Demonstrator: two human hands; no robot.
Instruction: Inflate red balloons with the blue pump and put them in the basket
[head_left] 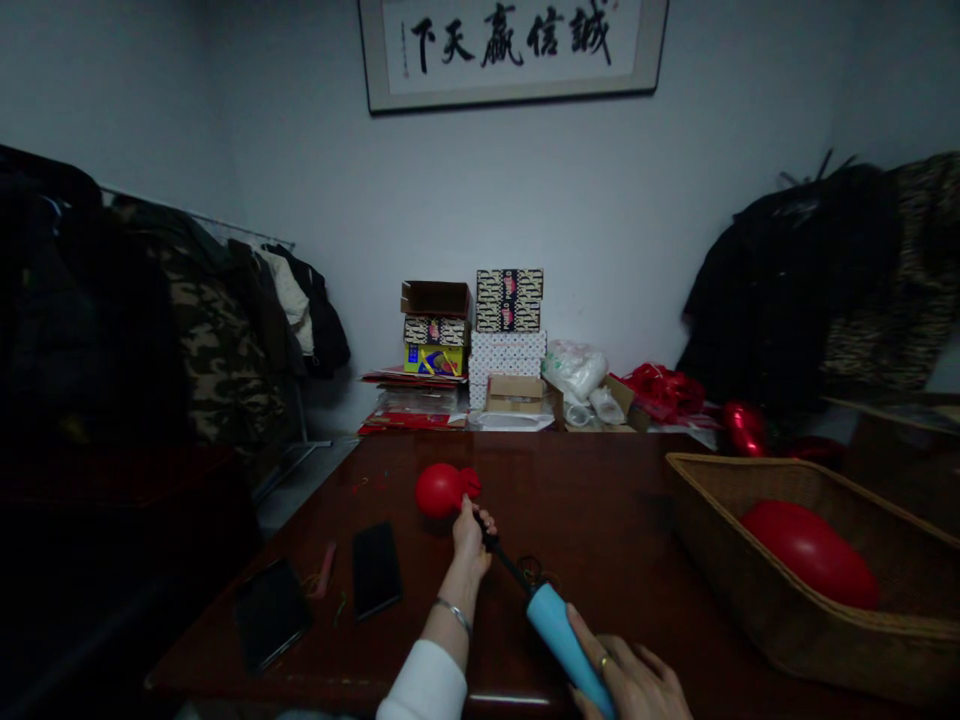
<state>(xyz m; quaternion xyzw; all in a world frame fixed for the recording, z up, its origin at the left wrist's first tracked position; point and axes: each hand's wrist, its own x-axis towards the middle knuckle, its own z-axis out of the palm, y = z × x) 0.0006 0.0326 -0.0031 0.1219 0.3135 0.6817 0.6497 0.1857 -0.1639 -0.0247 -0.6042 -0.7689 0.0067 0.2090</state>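
my left hand (471, 532) pinched on the neck of the small red balloon (442, 489) at the pump's nozzle, over the table (600, 520) | my right hand (637, 685) wrapped round the blue pump (562, 635) | balloon only partly filled (plenty left, I'd judge) | one full red balloon (810, 550) already lies in the wicker basket (750, 600)

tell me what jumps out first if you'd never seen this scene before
The eye lands on the small red balloon at the middle of the dark wooden table, pinched by the left hand at the tip of a blue hand pump that the right hand grips near the bottom edge. Next comes the bigger red balloon lying in the wicker basket at right, then the framed calligraphy high on the wall.
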